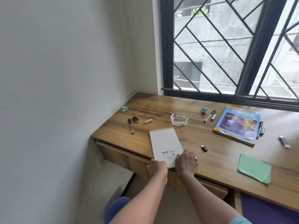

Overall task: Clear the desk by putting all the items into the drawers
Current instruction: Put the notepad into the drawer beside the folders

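A white spiral notepad [165, 143] lies on the wooden desk [210, 159], its near end hanging over the front edge. My left hand [159, 167] grips that near corner from below the edge. My right hand [186, 161], with a ring on one finger, rests on the pad's near right corner. Under the left part of the desk a drawer front [123, 155] stands slightly out. Spread over the desk are a black pen [130, 126], a clear glass ashtray [179, 119], a blue book [237, 125] and a green paper stack [254, 168].
At the left sit a crumpled green paper [124, 108], a small black item [135, 119] and a white eraser [148, 121]. Farther right are a teal paper ball [204, 109], two markers [210, 116], a black adapter [204, 148], a pen beside the book [260, 129] and a lighter [284, 142]. The wall is on the left, the barred window behind.
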